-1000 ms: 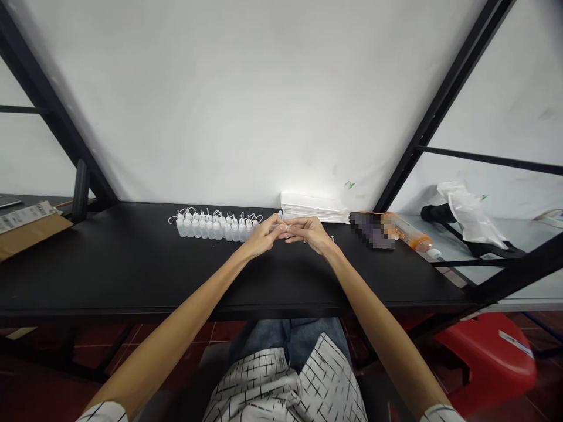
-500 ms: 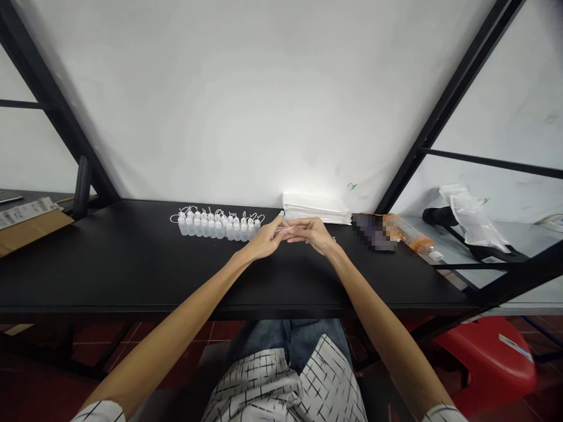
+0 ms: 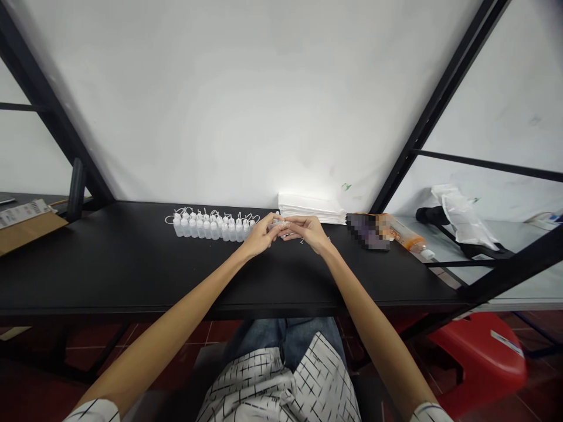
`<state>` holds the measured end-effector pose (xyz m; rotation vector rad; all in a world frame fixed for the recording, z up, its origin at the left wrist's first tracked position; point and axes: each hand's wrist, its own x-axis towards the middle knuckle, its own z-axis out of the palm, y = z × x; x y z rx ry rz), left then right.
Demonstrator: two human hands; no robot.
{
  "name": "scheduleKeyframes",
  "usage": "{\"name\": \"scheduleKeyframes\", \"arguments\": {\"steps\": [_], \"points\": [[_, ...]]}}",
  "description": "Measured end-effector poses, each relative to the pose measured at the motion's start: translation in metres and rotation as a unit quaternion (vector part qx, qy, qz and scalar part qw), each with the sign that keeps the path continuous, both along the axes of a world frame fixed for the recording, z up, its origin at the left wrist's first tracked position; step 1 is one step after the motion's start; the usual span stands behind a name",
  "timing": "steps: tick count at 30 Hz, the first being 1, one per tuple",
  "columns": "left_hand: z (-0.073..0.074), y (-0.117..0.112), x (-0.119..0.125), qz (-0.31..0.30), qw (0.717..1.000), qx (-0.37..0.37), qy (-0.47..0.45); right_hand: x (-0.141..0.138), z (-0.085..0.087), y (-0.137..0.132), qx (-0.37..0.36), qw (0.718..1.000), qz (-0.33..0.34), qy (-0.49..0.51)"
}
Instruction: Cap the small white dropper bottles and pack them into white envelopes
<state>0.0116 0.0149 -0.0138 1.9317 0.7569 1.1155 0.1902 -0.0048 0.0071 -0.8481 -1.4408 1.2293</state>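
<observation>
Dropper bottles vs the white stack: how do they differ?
The dropper bottles are many separate, translucent pieces standing in a row with thin loops on top; the white stack is one flat, squared pile. The bottles lie further left, the stack further right. Both are white and rest on the black table.

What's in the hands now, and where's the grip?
A small translucent plastic piece, too small to identify, gripped at the fingertips of the left hand and right hand.
</observation>
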Motion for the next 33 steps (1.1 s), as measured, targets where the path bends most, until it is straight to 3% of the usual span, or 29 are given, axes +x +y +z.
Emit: {"name": "scheduleKeyframes", "arguments": {"steps": [12, 24, 33], "points": [[-0.0024, 0.0030, -0.0007, 0.041, 0.999, -0.019, 0.002, -0.0001, 0.0005, -0.0033, 0.018, 0.998, -0.011, -0.053], [-0.0042, 0.0021, -0.0002, 0.067, 0.994, 0.080, 0.038, 0.0012, -0.0028, 0.0013, 0.009, 0.998, -0.043, -0.040], [0.0018, 0.0006, -0.0023, 0.064, 0.995, 0.078, 0.015, 0.0014, -0.0025, -0.0005, 0.007, 0.999, -0.021, -0.042]]}}
